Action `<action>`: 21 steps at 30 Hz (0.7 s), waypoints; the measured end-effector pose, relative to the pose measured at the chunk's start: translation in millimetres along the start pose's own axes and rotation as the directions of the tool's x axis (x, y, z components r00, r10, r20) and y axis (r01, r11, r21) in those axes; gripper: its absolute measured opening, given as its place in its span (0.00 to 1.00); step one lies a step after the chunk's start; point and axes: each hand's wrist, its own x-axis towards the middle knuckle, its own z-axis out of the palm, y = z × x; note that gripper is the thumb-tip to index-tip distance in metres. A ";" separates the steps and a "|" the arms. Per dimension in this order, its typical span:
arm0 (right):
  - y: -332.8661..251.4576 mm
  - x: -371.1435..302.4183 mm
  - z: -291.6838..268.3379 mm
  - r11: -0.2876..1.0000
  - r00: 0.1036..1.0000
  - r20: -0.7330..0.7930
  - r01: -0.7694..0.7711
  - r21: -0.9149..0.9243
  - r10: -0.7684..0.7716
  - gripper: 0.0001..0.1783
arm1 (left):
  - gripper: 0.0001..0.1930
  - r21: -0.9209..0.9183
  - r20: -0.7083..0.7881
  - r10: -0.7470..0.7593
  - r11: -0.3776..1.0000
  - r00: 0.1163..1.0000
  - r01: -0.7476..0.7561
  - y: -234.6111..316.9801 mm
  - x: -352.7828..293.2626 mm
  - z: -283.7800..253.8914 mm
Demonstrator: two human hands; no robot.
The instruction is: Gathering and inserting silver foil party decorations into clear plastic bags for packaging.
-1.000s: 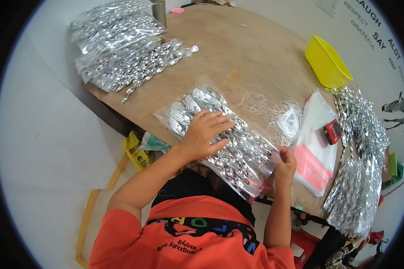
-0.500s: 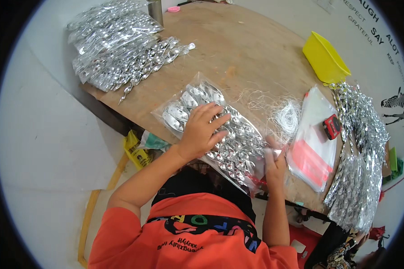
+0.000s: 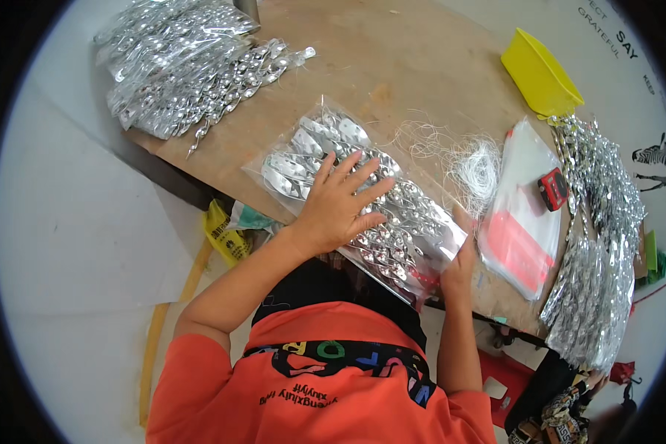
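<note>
A clear plastic bag (image 3: pixel 303 137) filled with silvery twisted foil strands lies slantwise across the table's near edge. My left hand (image 3: pixel 340 196) rests on top of it, palm down and fingers spread. At the bag's right end, my right hand (image 3: pixel 460 259) grips the plastic; its fingers are partly hidden by the shiny end. Reddish plastic shows along that end, near my wrist. Just beyond the right hand lies a loose tangle of white string (image 3: pixel 475 174).
Flat clear bags with red ends (image 3: pixel 522 229) carry a red and black tape measure (image 3: pixel 553 189). Silver strands (image 3: pixel 596 222) hang over the table's right edge below a yellow bin (image 3: pixel 540 78). Filled bags (image 3: pixel 177 66) are piled far left. Another person's sleeve (image 3: pixel 562 422) shows lower right.
My right hand's blurred fingers have slipped behind the bag's end, which now stands out bright and flat. The left hand stays on the bag, fingers wider apart. The view has shifted slightly.
</note>
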 end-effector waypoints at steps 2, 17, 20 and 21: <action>-7.6 1.2 17.8 1.000 0.997 0.071 0.019 -0.002 -0.019 0.30 | 0.27 0.020 0.052 -0.002 1.000 0.999 0.001 3.3 -1.2 4.1; 3.9 6.9 -5.7 0.835 0.952 0.024 0.279 -0.474 -0.305 0.19 | 0.27 0.016 -0.036 0.006 1.000 0.999 -0.006 0.7 -8.2 7.4; 18.0 10.4 -14.6 0.726 0.939 -0.040 0.235 -0.646 -0.340 0.17 | 0.27 -0.018 -0.070 0.012 1.000 0.998 -0.014 3.0 -6.5 6.7; 20.0 10.0 -18.0 0.724 0.912 -0.105 0.239 -0.647 -0.396 0.15 | 0.27 -0.030 -0.096 0.010 0.999 0.995 -0.013 1.5 -6.8 7.0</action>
